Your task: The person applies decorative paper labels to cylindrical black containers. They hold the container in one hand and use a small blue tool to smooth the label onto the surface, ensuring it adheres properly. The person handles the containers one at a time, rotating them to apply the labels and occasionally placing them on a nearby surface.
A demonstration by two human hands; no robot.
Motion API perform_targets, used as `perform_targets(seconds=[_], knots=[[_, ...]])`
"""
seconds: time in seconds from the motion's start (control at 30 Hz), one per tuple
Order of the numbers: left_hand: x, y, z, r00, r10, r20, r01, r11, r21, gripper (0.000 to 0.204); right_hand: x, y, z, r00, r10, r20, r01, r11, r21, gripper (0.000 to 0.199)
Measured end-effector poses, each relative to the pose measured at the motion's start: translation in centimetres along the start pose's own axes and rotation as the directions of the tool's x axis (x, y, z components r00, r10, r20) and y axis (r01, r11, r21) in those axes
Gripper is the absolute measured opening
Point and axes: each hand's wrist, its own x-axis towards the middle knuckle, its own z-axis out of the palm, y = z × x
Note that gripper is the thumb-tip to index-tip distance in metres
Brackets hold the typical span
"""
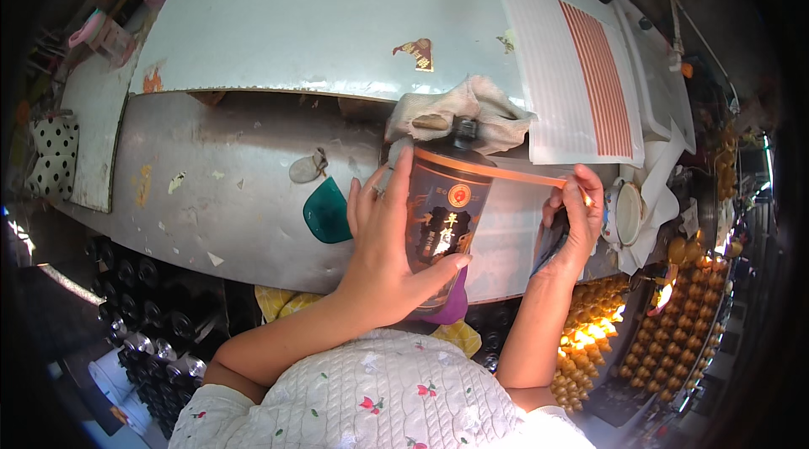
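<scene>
A dark bottle (442, 225) with a round orange emblem and pale lettering on its front leans on the near side of the metal bench, its black cap (464, 130) pointing away from me. My left hand (388, 238) is wrapped round its left side, thumb across the front. From the upper part of the bottle, an orange-edged strip (514, 173) stretches out to the right. My right hand (577, 217) pinches the far end of that strip. Below those fingers hangs a dark piece (552, 245), partly hidden. A crumpled pale cloth (497, 116) lies behind the bottle.
A green plastic scraper (327, 211) and a small pale pouch-like item (308, 166) lie left of the bottle. White sheets with red stripes (594, 78) rest at the right. Several black bottles (152, 306) stand below left; rows of gold caps (674, 335) sit below right.
</scene>
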Motion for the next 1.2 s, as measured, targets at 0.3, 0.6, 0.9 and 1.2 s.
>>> perform_targets(seconds=[0.3, 0.6, 0.9, 1.2], knots=[[-0.2, 1.6, -0.3, 0.993, 0.115, 0.036, -0.12, 0.938, 0.324, 0.097, -0.5, -0.6, 0.1, 1.0, 0.031, -0.002, -0.031, 0.999, 0.026, 0.02], [0.7, 4.6, 0.5, 0.96, 0.237, 0.152, -0.28, 0.75, 0.6, 0.066, -0.7, -0.3, -0.8, 0.996, 0.061, 0.064, -0.066, 0.995, 0.078, 0.022], [0.8, 4.4, 0.7, 0.985, 0.149, 0.086, -0.171, 0.807, 0.566, 0.078, -1.1, -0.3, -0.7, 0.994, 0.08, 0.079, -0.09, 0.988, 0.124, 0.021], [1.4, 5.9, 0.9, 0.957, 0.128, 0.261, -0.273, 0.705, 0.655, 0.081, -1.1, 0.2, -0.6, 0.993, 0.092, 0.076, -0.103, 0.981, 0.163, 0.02]])
